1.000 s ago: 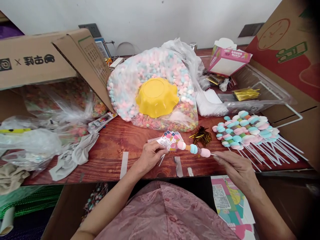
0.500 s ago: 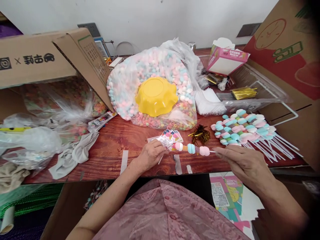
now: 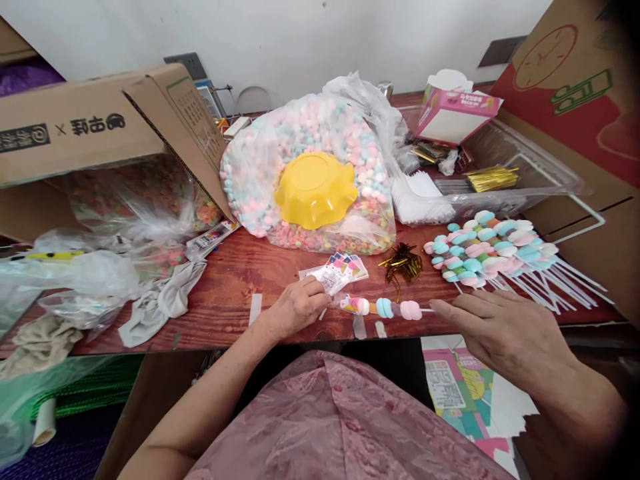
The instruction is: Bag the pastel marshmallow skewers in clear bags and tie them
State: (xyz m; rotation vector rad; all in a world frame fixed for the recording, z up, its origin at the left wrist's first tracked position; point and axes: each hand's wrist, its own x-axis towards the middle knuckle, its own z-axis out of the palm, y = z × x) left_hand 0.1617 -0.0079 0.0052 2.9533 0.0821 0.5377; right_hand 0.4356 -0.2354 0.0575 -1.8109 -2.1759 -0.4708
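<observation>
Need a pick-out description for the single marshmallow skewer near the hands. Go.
Start at the big clear bag of pastel candy with the yellow bowl on it, then come down to the wooden table's near edge. Between the left hand and right hand lies one marshmallow skewer. It lies alone, apart from the skewer pile at right.
</observation>
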